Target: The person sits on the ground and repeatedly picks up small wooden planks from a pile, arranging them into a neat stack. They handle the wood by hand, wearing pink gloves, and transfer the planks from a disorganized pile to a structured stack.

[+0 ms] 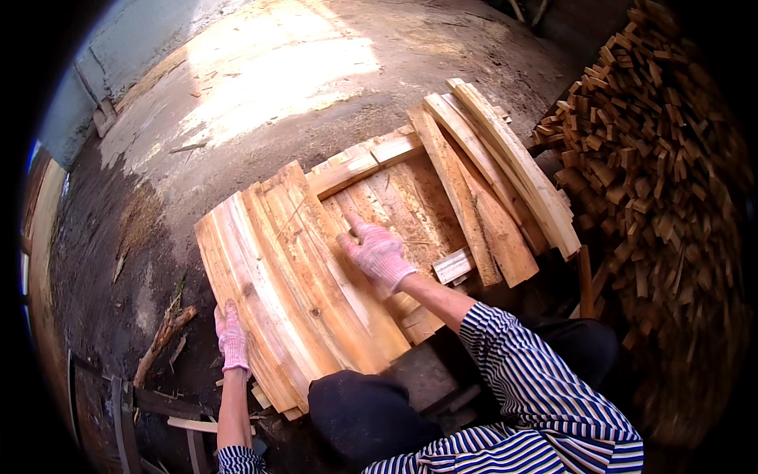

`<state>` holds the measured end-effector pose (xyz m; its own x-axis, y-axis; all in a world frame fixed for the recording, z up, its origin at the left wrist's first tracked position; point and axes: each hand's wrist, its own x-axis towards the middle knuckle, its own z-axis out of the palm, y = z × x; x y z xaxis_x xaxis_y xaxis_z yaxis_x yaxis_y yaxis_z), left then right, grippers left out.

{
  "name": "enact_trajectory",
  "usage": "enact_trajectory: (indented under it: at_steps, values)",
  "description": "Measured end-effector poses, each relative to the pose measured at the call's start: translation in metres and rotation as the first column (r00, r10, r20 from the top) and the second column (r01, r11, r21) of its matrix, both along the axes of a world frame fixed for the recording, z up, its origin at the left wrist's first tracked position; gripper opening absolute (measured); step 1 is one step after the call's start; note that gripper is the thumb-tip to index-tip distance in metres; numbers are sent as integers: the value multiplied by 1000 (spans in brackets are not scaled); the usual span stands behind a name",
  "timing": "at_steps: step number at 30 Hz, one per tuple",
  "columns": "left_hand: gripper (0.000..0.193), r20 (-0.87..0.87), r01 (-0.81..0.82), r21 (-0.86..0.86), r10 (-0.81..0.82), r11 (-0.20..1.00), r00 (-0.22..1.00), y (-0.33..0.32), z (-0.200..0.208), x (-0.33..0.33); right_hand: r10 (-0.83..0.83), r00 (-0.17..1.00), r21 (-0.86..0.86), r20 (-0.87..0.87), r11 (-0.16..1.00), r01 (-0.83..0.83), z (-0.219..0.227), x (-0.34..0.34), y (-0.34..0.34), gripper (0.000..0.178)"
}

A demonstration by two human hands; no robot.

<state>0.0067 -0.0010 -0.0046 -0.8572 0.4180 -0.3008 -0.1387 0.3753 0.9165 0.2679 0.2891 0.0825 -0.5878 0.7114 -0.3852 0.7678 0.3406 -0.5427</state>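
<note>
Gloved hands on fanned wooden slats (308, 276) resting above the knees: left hand (232, 340) curled over their near-left edge, right hand (377, 253) spread flat on top; uneven pressure could slide the loose slats onto the dirt floor (118, 261).

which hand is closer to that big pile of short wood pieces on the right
Right. The right hand rests on the slats in the middle, partway toward the pile of short wood pieces. The left hand grips the slats' far left edge.

Bare dirt floor (260, 87) lies open ahead; stacked offcuts (655, 158) wall the right.
</note>
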Motion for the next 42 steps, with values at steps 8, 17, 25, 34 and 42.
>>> enact_trajectory:
  at_steps: [8, 17, 25, 34, 42]
  values:
    - [58, -8, -8, 79, 8, 997, 1000, -1, -1, -5, -365, 845, 495, 392, 857, 141, 16, 105, 140, 85]
    - [58, -26, 52, -16, -52, 999, 998, 13, 16, 12, -267, 937, 305, 223, 933, 193, 6, 64, 76, 73]
    - [60, -25, 1, -27, -2, 1000, 1000, -8, 16, 1, -145, 989, 129, 20, 982, 141, -10, 26, 47, 70]
    - [59, -27, 32, 72, -30, 997, 999, -1, -1, -5, -354, 881, 452, 315, 872, 189, 7, 139, 156, 39]
    - [64, 6, 1, 63, -1, 998, 1000, 5, -3, -1, -30, 974, 335, 227, 941, -49, -19, 115, 92, 77]
